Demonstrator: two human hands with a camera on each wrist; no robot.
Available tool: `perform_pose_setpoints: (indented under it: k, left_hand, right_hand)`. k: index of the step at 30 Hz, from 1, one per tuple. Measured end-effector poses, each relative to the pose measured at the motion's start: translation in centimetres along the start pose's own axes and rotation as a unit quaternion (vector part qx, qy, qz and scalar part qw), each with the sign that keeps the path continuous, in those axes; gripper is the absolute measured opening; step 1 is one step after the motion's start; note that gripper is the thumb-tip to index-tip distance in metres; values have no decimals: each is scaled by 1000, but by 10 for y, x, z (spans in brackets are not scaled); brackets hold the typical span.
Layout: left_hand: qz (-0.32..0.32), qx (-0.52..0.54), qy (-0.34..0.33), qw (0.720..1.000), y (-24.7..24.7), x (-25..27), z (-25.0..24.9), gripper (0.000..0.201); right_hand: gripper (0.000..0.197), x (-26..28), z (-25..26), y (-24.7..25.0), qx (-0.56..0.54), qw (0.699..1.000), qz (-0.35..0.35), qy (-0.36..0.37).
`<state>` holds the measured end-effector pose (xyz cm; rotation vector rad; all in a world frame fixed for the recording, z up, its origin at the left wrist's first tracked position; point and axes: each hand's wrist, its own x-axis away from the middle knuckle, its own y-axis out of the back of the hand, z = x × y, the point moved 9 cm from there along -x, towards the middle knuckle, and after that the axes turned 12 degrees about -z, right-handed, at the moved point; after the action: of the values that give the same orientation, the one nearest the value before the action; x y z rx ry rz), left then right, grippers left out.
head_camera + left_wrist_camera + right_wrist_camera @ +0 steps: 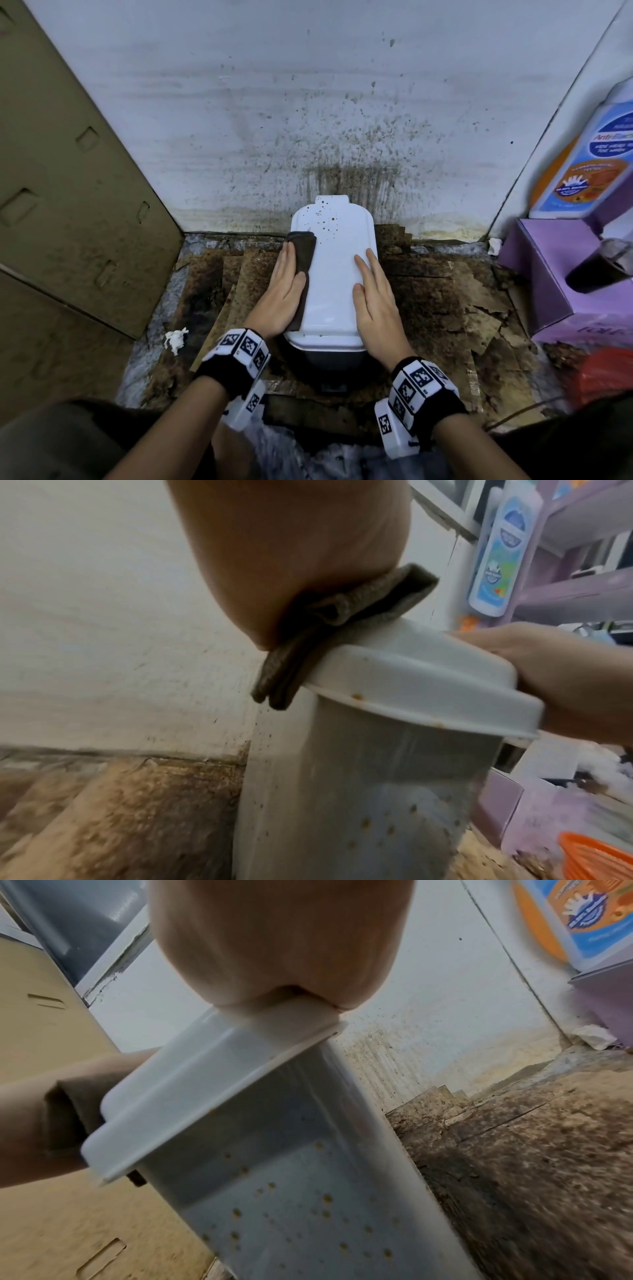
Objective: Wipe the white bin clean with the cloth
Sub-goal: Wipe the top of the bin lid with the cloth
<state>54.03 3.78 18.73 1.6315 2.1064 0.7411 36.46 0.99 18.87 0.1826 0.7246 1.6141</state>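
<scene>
1. White bin (334,270) stands on the stained floor against the spattered wall (308,102), lid closed.
2. Left hand (279,294) lies flat, fingers straight, pressing the brown cloth (303,253) onto the lid's left edge; unpinched, the cloth may slip off sideways.
3. Right hand (375,301) rests flat on the lid's right side; uneven pressure could rock the bin.
4. Specks (325,219) at the lid's far end may smear.

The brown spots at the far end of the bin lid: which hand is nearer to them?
Left. The left hand presses the cloth flat on the lid, just beside the brown spots. The right hand lies flat along the lid's right edge, farther back.
</scene>
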Motion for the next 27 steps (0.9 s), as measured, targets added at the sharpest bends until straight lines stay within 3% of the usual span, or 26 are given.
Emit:
perform_pose_setpoints:
  k: [7,15,18,21,24,27]
  left_hand:
    - [-32,13,-6,999,-3,1,3,60]
    - [-104,64,18,992,-9,47,10,61]
    - [-55,83,26,995,-10,53,8,65]
    - [30,62,27,997,3,52,5,83]
    - [98,-72,-39,992,22,49,3,95]
    - [127,-198,-108,966,29,48,6,111]
  right_hand:
    - [47,1,0,0,6,1000,1,-1]
    - [47,3,-1,2,6,1000,-6,2]
    - [47,2,-2,0,4,1000,-3,2]
    - [47,2,-2,0,3,1000,-3,5]
    - [48,2,-3,0,4,1000,-5,3]
    - [48,2,-3,1,5,1000,-4,2]
